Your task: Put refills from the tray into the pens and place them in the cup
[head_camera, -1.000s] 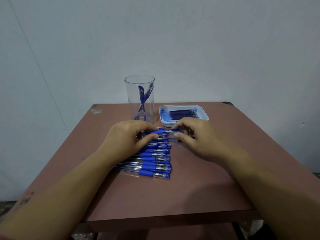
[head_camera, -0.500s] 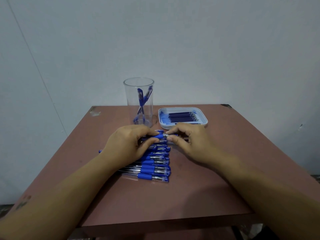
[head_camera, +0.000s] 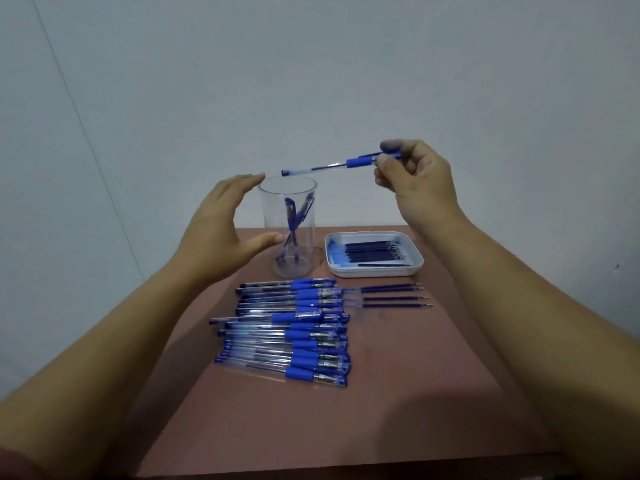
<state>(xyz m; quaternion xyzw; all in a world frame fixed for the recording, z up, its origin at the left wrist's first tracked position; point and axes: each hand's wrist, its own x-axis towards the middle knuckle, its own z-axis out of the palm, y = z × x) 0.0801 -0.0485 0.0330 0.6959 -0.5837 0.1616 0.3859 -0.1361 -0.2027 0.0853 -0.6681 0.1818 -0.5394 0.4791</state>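
My right hand (head_camera: 414,183) pinches a blue pen (head_camera: 332,165) by its capped end and holds it level in the air, its far tip above the rim of the clear cup (head_camera: 289,230). Two pens stand inside the cup. My left hand (head_camera: 221,230) is open beside the cup's left wall, fingers straight near the rim and thumb close to the wall. A white tray (head_camera: 374,270) with several dark blue refills sits right of the cup. Several blue pens (head_camera: 294,332) lie in a row on the table. Three loose refills (head_camera: 391,296) lie right of the row.
The brown table (head_camera: 398,393) stands against a pale wall. Its front edge runs along the bottom of the view. My forearms reach in from both lower corners.
Both hands have risen from the pen row. My right hand lifted one pen up over the cup, and my left hand let go and moved to the cup's side. Three loose refills came into sight.
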